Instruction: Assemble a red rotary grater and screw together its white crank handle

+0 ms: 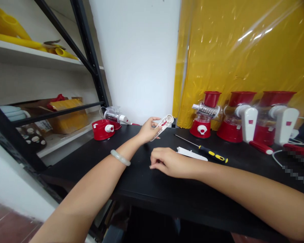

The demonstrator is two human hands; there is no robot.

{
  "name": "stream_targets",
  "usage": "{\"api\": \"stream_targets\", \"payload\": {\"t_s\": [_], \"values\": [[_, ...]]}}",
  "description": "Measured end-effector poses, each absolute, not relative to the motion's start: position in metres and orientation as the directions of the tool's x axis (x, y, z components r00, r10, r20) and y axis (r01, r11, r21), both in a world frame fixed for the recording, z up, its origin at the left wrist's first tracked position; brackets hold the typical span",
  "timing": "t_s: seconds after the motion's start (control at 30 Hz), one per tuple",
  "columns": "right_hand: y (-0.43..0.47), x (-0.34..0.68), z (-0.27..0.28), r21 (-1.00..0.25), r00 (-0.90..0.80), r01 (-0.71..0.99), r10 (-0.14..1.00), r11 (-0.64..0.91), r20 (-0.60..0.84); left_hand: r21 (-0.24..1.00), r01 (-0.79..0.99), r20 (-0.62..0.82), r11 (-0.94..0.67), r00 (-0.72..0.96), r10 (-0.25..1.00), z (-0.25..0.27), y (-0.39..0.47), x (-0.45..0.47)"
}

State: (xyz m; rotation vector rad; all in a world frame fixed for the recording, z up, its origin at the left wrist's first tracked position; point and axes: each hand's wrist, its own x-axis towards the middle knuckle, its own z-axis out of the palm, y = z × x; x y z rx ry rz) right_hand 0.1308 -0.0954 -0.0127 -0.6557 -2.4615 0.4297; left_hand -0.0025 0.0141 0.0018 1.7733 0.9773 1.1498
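Above the black tabletop [139, 179], left hand [149, 130] grips a white plastic part [168, 119], fingers and thumb closed around its sides. Part is hollow, round ring at the far end, tilted up to the right, small red spot inside. Right hand [166, 162] is nearer the camera, apart from the part, fingers curled in loosely; can't tell whether anything small is pinched in there. Flat white strip [192, 154] lies on the table just beyond the right wrist. Screwdriver [212, 154] next to it, black-and-yellow handle to the right, shaft pointing left, away from the camera. Three red-and-white grinders stand at back right: leftmost one [200, 129] shows a metal drum, the other two have white cranks [249, 125] facing out. Back left: red base [103, 130] with white knob, clear-bodied unit [112, 114] just behind it. Pale bangle [120, 158] on left wrist.
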Motion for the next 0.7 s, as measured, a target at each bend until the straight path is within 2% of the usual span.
{"api": "stream_targets", "payload": {"t_s": [0.07,0.17,0.27,0.37,0.47,0.7], "values": [[-0.083,0.136,-0.011,-0.433,-0.595,0.415,0.599,0.800,0.536,0.879,0.199,0.369,-0.434,0.294,0.882,0.000,0.015,-0.004],[-0.060,0.147,-0.009,-0.528,-0.347,0.452,0.687,0.719,0.638,0.809,0.237,0.459,-0.537,0.315,0.831,-0.002,0.017,-0.007],[-0.039,0.160,-0.010,-0.663,-0.097,0.387,0.743,0.641,0.662,0.696,0.278,0.570,-0.662,0.347,0.745,-0.004,0.017,-0.008],[-0.026,0.170,-0.011,-0.705,0.056,0.374,0.744,0.602,0.665,0.613,0.290,0.640,-0.735,0.362,0.677,-0.004,0.013,-0.006],[-0.023,0.175,-0.012,-0.694,0.095,0.393,0.723,0.604,0.684,0.575,0.305,0.662,-0.760,0.372,0.650,-0.003,0.006,-0.002],[-0.029,0.173,-0.008,-0.681,0.037,0.397,0.730,0.615,0.682,0.511,0.332,0.677,-0.793,0.413,0.609,0.000,-0.007,0.004]]}}
